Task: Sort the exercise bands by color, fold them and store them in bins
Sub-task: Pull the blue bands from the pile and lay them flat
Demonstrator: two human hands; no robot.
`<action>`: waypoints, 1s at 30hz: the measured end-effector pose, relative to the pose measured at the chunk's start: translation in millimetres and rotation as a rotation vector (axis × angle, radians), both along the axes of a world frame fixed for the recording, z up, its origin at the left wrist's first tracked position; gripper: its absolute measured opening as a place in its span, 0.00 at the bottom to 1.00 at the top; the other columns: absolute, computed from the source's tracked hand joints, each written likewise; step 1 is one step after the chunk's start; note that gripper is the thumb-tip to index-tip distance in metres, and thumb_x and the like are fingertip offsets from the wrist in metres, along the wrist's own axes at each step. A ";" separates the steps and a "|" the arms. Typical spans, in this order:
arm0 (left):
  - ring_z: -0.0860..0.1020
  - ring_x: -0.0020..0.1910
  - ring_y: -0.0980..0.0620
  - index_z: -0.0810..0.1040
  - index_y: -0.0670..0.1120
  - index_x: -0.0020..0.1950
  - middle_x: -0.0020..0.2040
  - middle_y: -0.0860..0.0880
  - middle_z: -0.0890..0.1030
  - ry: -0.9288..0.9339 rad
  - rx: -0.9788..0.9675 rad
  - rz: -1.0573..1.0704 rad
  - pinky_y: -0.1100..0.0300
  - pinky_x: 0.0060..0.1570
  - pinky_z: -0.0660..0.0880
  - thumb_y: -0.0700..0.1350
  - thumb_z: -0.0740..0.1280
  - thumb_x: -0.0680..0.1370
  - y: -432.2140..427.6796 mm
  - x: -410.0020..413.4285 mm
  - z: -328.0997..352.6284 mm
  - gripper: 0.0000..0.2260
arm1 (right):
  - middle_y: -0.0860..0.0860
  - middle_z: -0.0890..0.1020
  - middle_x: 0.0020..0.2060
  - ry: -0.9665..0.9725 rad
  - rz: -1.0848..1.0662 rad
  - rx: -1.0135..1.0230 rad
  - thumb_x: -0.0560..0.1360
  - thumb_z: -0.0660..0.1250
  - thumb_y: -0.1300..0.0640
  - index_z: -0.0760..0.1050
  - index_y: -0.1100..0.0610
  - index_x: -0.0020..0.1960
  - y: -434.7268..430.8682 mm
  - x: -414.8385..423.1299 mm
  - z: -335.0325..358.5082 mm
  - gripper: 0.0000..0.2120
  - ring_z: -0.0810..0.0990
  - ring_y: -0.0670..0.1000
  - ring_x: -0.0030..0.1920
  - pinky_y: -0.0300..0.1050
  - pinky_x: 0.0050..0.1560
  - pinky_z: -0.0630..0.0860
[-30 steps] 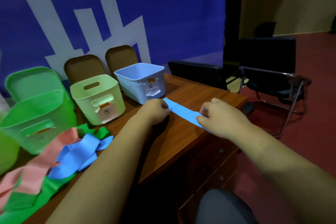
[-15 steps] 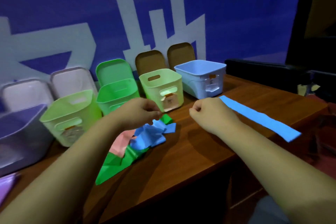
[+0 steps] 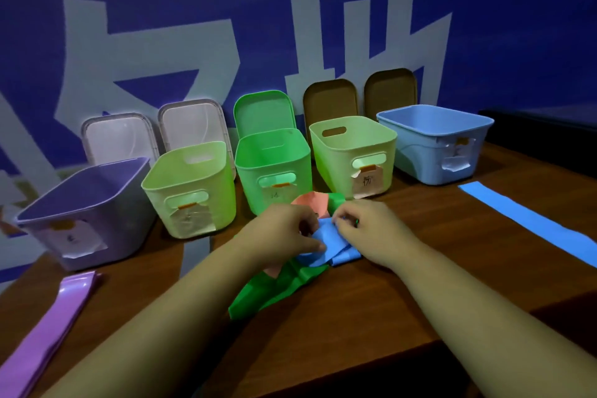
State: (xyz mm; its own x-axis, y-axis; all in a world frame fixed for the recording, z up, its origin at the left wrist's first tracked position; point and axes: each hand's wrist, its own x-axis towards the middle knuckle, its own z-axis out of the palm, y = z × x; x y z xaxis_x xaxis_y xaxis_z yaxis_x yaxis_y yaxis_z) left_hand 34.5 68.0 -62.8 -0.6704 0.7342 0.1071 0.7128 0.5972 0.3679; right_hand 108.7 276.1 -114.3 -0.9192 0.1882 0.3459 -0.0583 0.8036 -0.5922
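A tangled pile of bands lies mid-table: a crumpled blue band (image 3: 332,244) on top, a pink band (image 3: 311,202) behind it and a green band (image 3: 271,289) underneath. My left hand (image 3: 284,233) and my right hand (image 3: 365,229) both pinch the crumpled blue band, fingers curled into its folds. A flat blue band (image 3: 529,223) lies stretched out at the right. A folded purple band (image 3: 53,320) lies at the front left. Behind the pile stands a row of bins: purple bin (image 3: 80,203), pale green bin (image 3: 190,184), green bin (image 3: 271,165), second pale green bin (image 3: 352,152), blue bin (image 3: 436,139).
The bins' lids (image 3: 265,110) lean against the blue banner wall behind them. The wooden table's front edge (image 3: 420,346) runs close below my forearms, and its right end drops off beyond the flat blue band.
My hands left the flat blue band on the right and moved left onto the pile, where they now pinch the crumpled blue band. The view swung left, showing more bins.
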 end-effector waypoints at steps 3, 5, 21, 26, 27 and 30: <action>0.81 0.42 0.58 0.83 0.55 0.49 0.43 0.55 0.84 -0.080 0.103 0.013 0.60 0.43 0.77 0.50 0.81 0.73 -2.8 -6.1 -4.5 0.09 | 0.45 0.79 0.45 -0.003 0.081 -0.008 0.79 0.69 0.52 0.81 0.37 0.59 6.3 2.2 -7.5 0.13 0.78 0.44 0.44 0.43 0.45 0.77; 0.81 0.42 0.59 0.83 0.57 0.47 0.43 0.56 0.85 -0.095 0.194 0.006 0.60 0.44 0.78 0.48 0.81 0.74 -4.9 -10.8 -7.9 0.08 | 0.45 0.78 0.46 0.014 0.133 -0.010 0.80 0.70 0.53 0.81 0.35 0.62 8.0 4.0 -7.2 0.16 0.78 0.45 0.45 0.40 0.45 0.76; 0.83 0.45 0.58 0.87 0.59 0.51 0.45 0.58 0.85 0.028 0.477 -0.050 0.66 0.44 0.77 0.43 0.79 0.76 -18.3 -27.9 -28.2 0.11 | 0.42 0.76 0.50 0.074 0.205 -0.056 0.80 0.73 0.45 0.80 0.39 0.61 0.3 3.9 -3.5 0.10 0.78 0.46 0.50 0.38 0.50 0.75; 0.81 0.46 0.58 0.88 0.57 0.53 0.45 0.59 0.83 0.056 0.438 -0.104 0.65 0.45 0.75 0.47 0.78 0.77 -18.1 -22.5 -28.0 0.07 | 0.44 0.78 0.44 0.095 0.152 -0.039 0.78 0.75 0.45 0.78 0.43 0.50 -1.5 4.2 -4.6 0.07 0.76 0.45 0.43 0.36 0.41 0.70; 0.81 0.47 0.57 0.88 0.57 0.53 0.46 0.58 0.84 0.052 0.430 -0.125 0.63 0.46 0.76 0.47 0.78 0.77 -18.2 -21.7 -28.3 0.06 | 0.45 0.78 0.42 0.097 0.136 -0.043 0.77 0.76 0.45 0.76 0.45 0.47 -1.2 4.6 -5.5 0.10 0.76 0.45 0.41 0.37 0.39 0.70; 0.83 0.48 0.54 0.88 0.56 0.55 0.48 0.59 0.84 0.028 0.402 -0.153 0.53 0.49 0.79 0.48 0.77 0.79 -19.0 -21.7 -30.6 0.06 | 0.50 0.79 0.35 0.057 0.115 -0.063 0.75 0.77 0.45 0.74 0.50 0.41 -2.5 4.7 -7.9 0.14 0.76 0.51 0.36 0.54 0.38 0.76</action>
State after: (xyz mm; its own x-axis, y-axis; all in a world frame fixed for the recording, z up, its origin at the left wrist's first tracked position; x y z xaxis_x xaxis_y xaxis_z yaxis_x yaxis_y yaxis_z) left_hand 12.7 49.1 -93.4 -0.5497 0.7213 0.4213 0.7951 0.2971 0.5287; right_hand 113.3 273.6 -122.2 -0.9152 0.1058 0.3889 -0.1826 0.7513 -0.6342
